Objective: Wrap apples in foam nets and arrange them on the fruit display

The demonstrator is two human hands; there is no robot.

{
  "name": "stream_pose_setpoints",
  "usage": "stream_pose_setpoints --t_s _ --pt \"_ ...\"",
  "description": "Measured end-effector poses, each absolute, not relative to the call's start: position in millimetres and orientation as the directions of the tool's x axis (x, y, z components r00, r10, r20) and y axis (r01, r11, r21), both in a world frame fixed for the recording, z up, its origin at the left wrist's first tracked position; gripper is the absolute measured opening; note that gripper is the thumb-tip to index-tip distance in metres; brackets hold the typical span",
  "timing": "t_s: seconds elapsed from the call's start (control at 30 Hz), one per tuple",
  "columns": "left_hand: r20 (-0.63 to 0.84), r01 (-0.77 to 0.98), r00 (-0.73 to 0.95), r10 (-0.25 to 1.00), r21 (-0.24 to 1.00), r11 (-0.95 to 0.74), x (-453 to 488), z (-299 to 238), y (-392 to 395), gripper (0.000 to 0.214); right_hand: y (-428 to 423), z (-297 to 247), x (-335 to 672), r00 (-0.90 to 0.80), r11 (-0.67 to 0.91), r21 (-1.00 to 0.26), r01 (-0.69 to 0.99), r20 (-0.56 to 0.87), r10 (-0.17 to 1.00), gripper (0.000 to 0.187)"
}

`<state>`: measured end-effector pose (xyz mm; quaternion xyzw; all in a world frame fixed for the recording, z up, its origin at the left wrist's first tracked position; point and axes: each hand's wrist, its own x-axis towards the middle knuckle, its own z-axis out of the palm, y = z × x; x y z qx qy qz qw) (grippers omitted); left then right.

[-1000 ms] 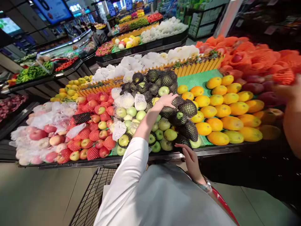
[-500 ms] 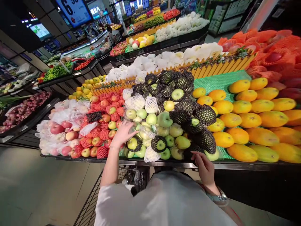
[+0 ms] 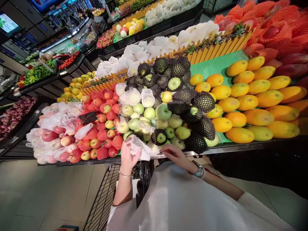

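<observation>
My left hand is closed on a white foam net sleeve at the front edge of the green apples. The sleeve looks crumpled, and I cannot tell whether a fruit is inside. My right hand reaches in from the right over the metal front rail, its fingers loosely stretched and holding nothing. Between and just behind the hands sits a green apple in a black foam net. To the left lie red apples in red nets.
Black-netted fruit is piled behind the green apples, with yellow papayas to the right. Peaches in white nets lie at far left. A wire shopping cart stands below the stand's metal rail.
My left hand has drawn back from the apples toward me and now grips a white foam net sleeve. My right hand has shifted left, closer to it. The view has tilted down.
</observation>
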<state>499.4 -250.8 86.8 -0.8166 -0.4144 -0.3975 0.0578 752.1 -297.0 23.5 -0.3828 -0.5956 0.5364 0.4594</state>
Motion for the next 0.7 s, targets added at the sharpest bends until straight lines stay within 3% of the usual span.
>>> stream_pose_setpoints --t_s 0.07,0.2,0.3,0.43,0.53,0.63,0.7 --pt "0.746 0.674 0.292 0.598 0.283 -0.682 515.2 72.8 -254.7 0.017 -296.2 24.6 750.2 -0.337 0.048 -0.997 -0.067 0.067 0.939 0.028" --pt "0.750 0.692 0.141 0.646 0.392 -0.606 540.1 49.2 -253.3 0.019 -299.0 18.9 746.3 -0.390 -0.102 -0.961 -0.256 0.006 0.921 0.025" --pt "0.648 0.651 0.235 0.725 0.448 -0.612 557.7 42.3 -253.5 0.031 -297.8 12.9 748.3 -0.246 -0.118 -0.918 -0.378 -0.024 0.969 0.028" --pt "0.532 0.603 0.214 0.819 0.588 -0.539 576.6 35.5 -259.4 0.034 -291.2 9.6 759.8 -0.085 -0.067 -0.937 -0.342 -0.040 0.996 0.024" --pt "0.472 0.547 0.049 0.880 0.725 -0.419 586.3 25.5 -268.0 0.036 -293.4 7.3 763.1 -0.197 -0.110 -0.931 -0.347 -0.043 0.980 0.029" --pt "0.341 0.458 -0.092 0.935 0.849 -0.265 593.1 18.7 -276.5 0.039 -300.4 1.1 758.9 -0.309 -0.169 -0.919 -0.355 -0.055 0.949 0.055" --pt "0.214 0.376 -0.083 0.973 0.911 -0.169 595.0 19.6 -279.8 0.038 -303.4 -3.8 756.9 -0.350 -0.198 -0.931 -0.307 -0.083 0.933 0.048"
